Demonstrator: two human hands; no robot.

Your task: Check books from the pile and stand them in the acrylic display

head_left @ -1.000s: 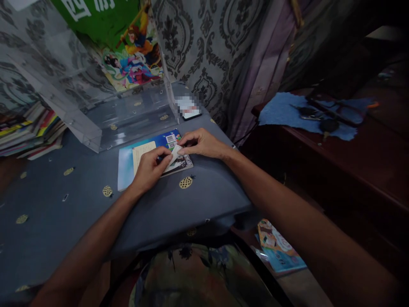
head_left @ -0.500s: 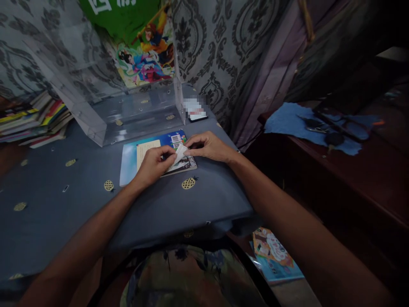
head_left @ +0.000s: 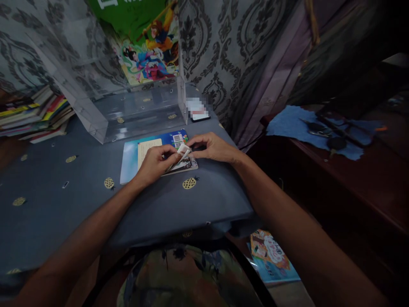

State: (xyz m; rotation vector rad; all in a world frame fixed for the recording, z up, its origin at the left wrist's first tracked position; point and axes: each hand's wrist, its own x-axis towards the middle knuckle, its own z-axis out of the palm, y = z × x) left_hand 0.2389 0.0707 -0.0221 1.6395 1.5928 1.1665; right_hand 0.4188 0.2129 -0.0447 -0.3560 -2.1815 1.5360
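White paper (head_left: 184, 149), small and folded, sits between a person's two hands just above the back cover of a blue book (head_left: 129, 158) lying on a table. The left hand (head_left: 156, 163), nearly closed, pinches the paper between thumb and forefinger; the right hand (head_left: 213, 147), its fingers loosely bent, grips the opposite edge with thumb and fingertip. Behind the book stands a clear plastic case (head_left: 99, 121), with a phone (head_left: 203, 115) just beside it and stacked books (head_left: 38, 113) to the left.
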